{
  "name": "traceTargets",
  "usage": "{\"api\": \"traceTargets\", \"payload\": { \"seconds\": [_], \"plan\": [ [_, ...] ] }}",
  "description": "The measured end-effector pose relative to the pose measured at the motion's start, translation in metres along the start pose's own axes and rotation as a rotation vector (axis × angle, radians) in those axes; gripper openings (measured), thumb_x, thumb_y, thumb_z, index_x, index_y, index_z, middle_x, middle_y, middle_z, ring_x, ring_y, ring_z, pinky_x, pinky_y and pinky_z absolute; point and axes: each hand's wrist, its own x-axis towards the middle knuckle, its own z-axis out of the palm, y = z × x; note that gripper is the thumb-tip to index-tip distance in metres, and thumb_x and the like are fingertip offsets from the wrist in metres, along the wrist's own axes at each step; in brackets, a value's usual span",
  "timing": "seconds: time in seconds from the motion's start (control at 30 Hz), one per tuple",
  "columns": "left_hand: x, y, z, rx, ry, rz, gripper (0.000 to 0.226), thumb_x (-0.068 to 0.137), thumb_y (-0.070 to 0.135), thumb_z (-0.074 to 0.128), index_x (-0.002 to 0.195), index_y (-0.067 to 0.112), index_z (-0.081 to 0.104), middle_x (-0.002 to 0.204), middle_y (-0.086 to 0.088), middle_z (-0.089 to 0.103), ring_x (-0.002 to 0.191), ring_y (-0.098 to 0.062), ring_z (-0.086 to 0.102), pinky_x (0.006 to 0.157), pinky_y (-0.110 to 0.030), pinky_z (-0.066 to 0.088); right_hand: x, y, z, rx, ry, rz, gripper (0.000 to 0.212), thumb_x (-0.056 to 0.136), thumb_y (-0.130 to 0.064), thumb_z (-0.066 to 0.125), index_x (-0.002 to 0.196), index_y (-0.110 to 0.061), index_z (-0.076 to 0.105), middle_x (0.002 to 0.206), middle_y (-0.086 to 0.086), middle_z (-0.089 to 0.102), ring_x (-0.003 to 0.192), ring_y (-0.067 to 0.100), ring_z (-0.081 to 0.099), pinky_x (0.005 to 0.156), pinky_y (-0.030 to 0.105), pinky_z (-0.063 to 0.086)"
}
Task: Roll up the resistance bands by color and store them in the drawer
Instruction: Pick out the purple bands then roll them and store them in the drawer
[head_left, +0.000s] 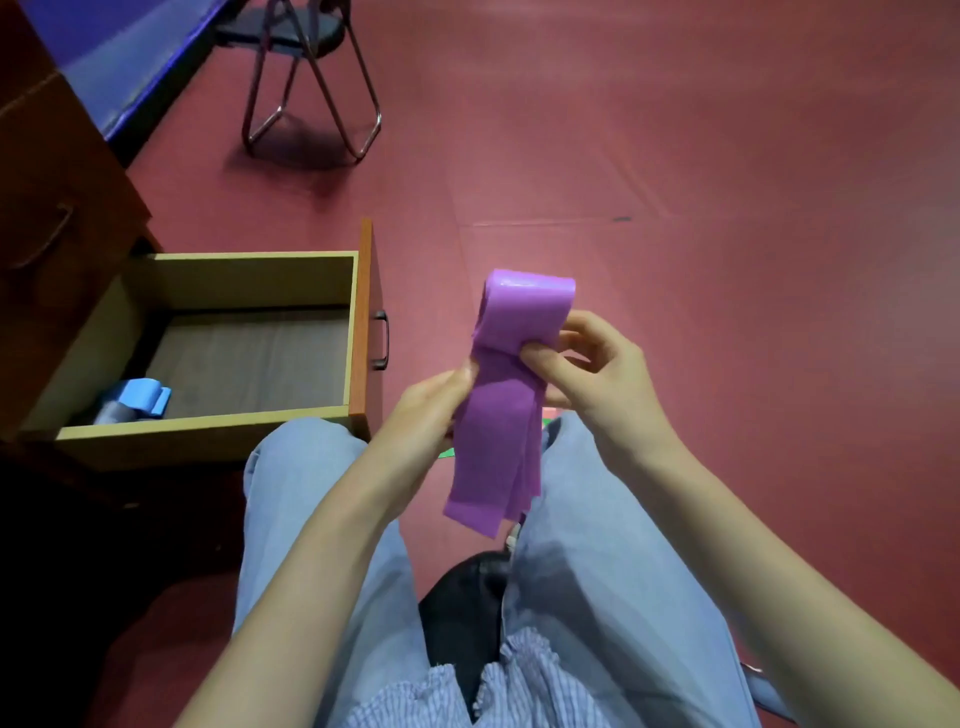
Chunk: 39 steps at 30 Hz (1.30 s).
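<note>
The purple band (501, 415) hangs in the air above the person's lap, folded over into a glossy loop at the top with its flat tails drooping between the knees. The right hand (597, 374) pinches the layers just below the loop, thumb and forefinger pressed together on the sheet, while the left hand (426, 410) grips the band's left edge with its fingers (457, 376) curled round it. The band looks thin, light and limp, and probably slick and stretchy, so a coil would likely spring loose unless it is held across the full width near the loop and wound tight. The open drawer (208, 423) stands to the left, with a blue roll (143, 397) lying in its near corner.
</note>
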Motion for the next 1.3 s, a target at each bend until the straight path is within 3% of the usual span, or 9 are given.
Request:
{"api": "traceTargets", "payload": {
  "seconds": [0.13, 0.3, 0.47, 0.63, 0.77, 0.83, 0.9, 1.07, 1.3],
  "plan": [
    [0.003, 0.002, 0.0, 0.0, 0.068, -0.066, 0.04, 0.093, 0.044, 0.033, 0.073, 0.021, 0.059, 0.048, 0.014, 0.062, 0.065, -0.011, 0.058, 0.064, -0.025, 0.043, -0.002, 0.008, 0.0, -0.224, -0.009, -0.154, 0.03, 0.076, 0.0, 0.067, 0.078, -0.029, 0.06, 0.066, -0.018, 0.063, 0.067, 0.0, 0.056, 0.067, 0.017, 0.05],
    [-0.001, 0.005, -0.003, -0.22, -0.085, -0.146, 0.068, 0.089, 0.059, 0.013, 0.08, 0.019, 0.066, 0.062, 0.004, 0.068, 0.063, -0.008, 0.06, 0.066, -0.024, 0.044, -0.006, 0.018, 0.0, -0.267, -0.025, -0.204, 0.037, 0.075, 0.004, 0.066, 0.071, -0.03, 0.055, 0.075, -0.008, 0.056, 0.069, -0.002, 0.054, 0.063, 0.01, 0.046],
    [-0.003, -0.001, -0.001, -0.206, -0.137, -0.11, 0.044, 0.08, 0.054, 0.037, 0.092, 0.022, 0.065, 0.084, 0.006, 0.071, 0.075, -0.005, 0.064, 0.073, -0.021, 0.05, -0.011, 0.027, -0.001, -0.249, -0.072, -0.233, 0.045, 0.072, 0.014, 0.057, 0.079, -0.03, 0.062, 0.087, -0.009, 0.057, 0.084, -0.002, 0.056, 0.075, 0.015, 0.049],
    [-0.001, -0.01, -0.004, -0.125, -0.139, -0.03, 0.028, 0.082, 0.032, 0.049, 0.104, 0.018, 0.06, 0.094, 0.0, 0.066, 0.085, -0.01, 0.061, 0.071, -0.022, 0.053, -0.009, 0.024, -0.002, -0.062, -0.08, 0.017, 0.046, 0.081, 0.015, 0.047, 0.087, -0.027, 0.064, 0.106, 0.001, 0.064, 0.097, 0.003, 0.059, 0.089, 0.017, 0.048],
    [0.003, -0.008, -0.005, -0.161, -0.026, 0.073, 0.019, 0.083, 0.012, 0.056, 0.101, 0.015, 0.06, 0.086, 0.001, 0.067, 0.07, -0.003, 0.063, 0.065, -0.019, 0.054, -0.008, 0.031, 0.0, 0.178, -0.096, 0.256, 0.031, 0.092, -0.01, 0.043, 0.12, -0.022, 0.05, 0.103, -0.009, 0.06, 0.081, 0.002, 0.059, 0.069, 0.016, 0.051],
    [0.006, -0.005, -0.008, -0.159, 0.041, 0.127, 0.018, 0.081, 0.007, 0.058, 0.096, 0.017, 0.062, 0.079, 0.007, 0.07, 0.069, -0.002, 0.064, 0.066, -0.019, 0.054, -0.008, 0.034, 0.002, 0.084, -0.178, 0.393, 0.05, 0.091, -0.041, 0.04, 0.128, -0.008, 0.046, 0.098, 0.0, 0.056, 0.071, 0.007, 0.049, 0.062, 0.02, 0.044],
    [0.008, -0.004, -0.011, -0.128, 0.092, 0.184, 0.021, 0.079, 0.003, 0.06, 0.092, 0.019, 0.062, 0.073, 0.011, 0.071, 0.068, -0.001, 0.064, 0.067, -0.017, 0.054, -0.01, 0.032, 0.005, 0.013, -0.272, 0.471, 0.073, 0.08, -0.058, 0.038, 0.118, 0.003, 0.051, 0.088, 0.005, 0.045, 0.072, 0.014, 0.041, 0.059, 0.02, 0.04],
    [0.008, -0.004, -0.011, -0.039, 0.108, 0.239, 0.02, 0.079, 0.004, 0.062, 0.091, 0.02, 0.062, 0.081, 0.006, 0.068, 0.071, -0.002, 0.063, 0.067, -0.015, 0.054, -0.017, 0.028, 0.007, -0.084, -0.311, 0.32, 0.018, 0.087, -0.035, 0.051, 0.088, -0.022, 0.063, 0.077, -0.005, 0.061, 0.061, 0.003, 0.057, 0.055, 0.015, 0.045],
    [0.01, -0.008, -0.017, -0.103, -0.054, 0.135, 0.041, 0.068, 0.011, 0.071, 0.107, 0.016, 0.06, 0.096, -0.001, 0.069, 0.09, -0.013, 0.064, 0.081, -0.028, 0.054, -0.018, 0.034, 0.007, 0.006, -0.238, 0.325, 0.019, 0.087, -0.027, 0.054, 0.1, -0.018, 0.064, 0.086, -0.006, 0.066, 0.072, 0.004, 0.063, 0.055, 0.015, 0.048]
  ]
}}
